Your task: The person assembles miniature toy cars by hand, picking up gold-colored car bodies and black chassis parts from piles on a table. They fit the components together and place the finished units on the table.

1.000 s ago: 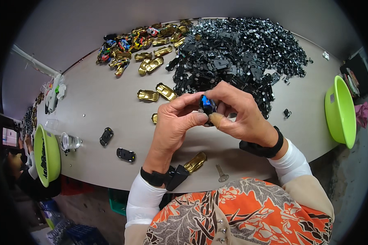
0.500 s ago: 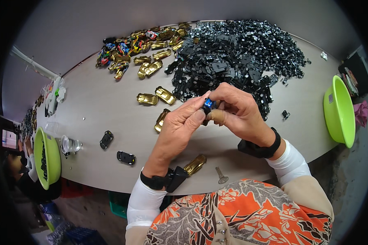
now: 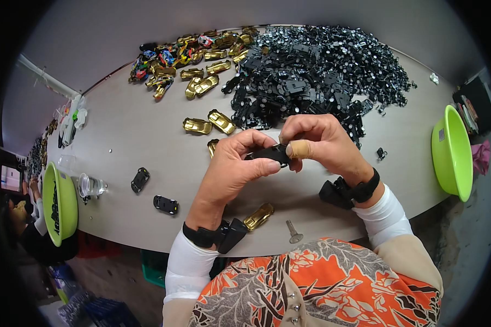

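Observation:
In front of me, my left hand (image 3: 232,166) grips a small toy car (image 3: 268,156) with its black side showing. My right hand (image 3: 330,146), a tan bandage around one digit, pinches at the car's right end; what lies between those fingertips is hidden. Just beyond both hands spreads a big heap of black chassis and wheel parts (image 3: 316,82). A gold toy car (image 3: 213,146) is partly covered by my left hand. Another gold car (image 3: 259,217) lies near my left wrist, and a flat metal key-like tool (image 3: 294,232) rests at the table's near edge.
Two black toy cars (image 3: 166,205) lie to the left. A clear cup (image 3: 91,186) stands by a green basin (image 3: 65,204) holding black parts. Another green basin (image 3: 453,155) is at the right edge. Gold and coloured toy cars (image 3: 207,84) pile up at the back left.
The blue surface seen between my hands is out of sight, and the car's black side shows. My left hand has shifted slightly left, its fingers now wrapped around the car.

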Motion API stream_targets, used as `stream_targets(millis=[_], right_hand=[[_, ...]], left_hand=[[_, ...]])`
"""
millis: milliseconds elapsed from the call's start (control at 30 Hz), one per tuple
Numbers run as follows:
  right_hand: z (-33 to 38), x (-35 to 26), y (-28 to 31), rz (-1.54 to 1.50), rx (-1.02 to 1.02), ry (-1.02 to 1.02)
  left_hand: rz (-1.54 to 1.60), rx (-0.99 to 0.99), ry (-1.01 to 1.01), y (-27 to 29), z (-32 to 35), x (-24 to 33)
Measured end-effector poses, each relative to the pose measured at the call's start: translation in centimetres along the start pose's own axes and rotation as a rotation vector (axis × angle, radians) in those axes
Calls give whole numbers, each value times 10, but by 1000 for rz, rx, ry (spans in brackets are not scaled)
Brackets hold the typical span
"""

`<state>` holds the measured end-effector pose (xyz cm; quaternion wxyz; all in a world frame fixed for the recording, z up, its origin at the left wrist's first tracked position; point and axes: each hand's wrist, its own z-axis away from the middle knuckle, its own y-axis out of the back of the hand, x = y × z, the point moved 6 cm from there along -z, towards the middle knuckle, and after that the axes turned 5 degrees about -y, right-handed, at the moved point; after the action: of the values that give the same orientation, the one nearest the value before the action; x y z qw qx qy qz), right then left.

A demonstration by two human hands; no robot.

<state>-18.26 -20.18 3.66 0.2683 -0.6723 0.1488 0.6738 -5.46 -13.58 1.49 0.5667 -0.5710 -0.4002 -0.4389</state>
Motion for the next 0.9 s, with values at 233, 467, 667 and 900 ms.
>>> stream_targets(millis=[233, 467, 667, 900], right_hand=[[3, -3, -17, 660, 115, 339], [-3, 12, -5, 505, 250, 266], [-4, 19, -12, 269, 58, 45], [2, -14, 11, 174, 147, 167]], left_hand=[[-196, 118, -48, 2, 1, -5], [-31, 280, -114, 4, 0, -4], [163, 342, -280, 12, -3, -9], [46, 46, -107, -14, -2, -13]])
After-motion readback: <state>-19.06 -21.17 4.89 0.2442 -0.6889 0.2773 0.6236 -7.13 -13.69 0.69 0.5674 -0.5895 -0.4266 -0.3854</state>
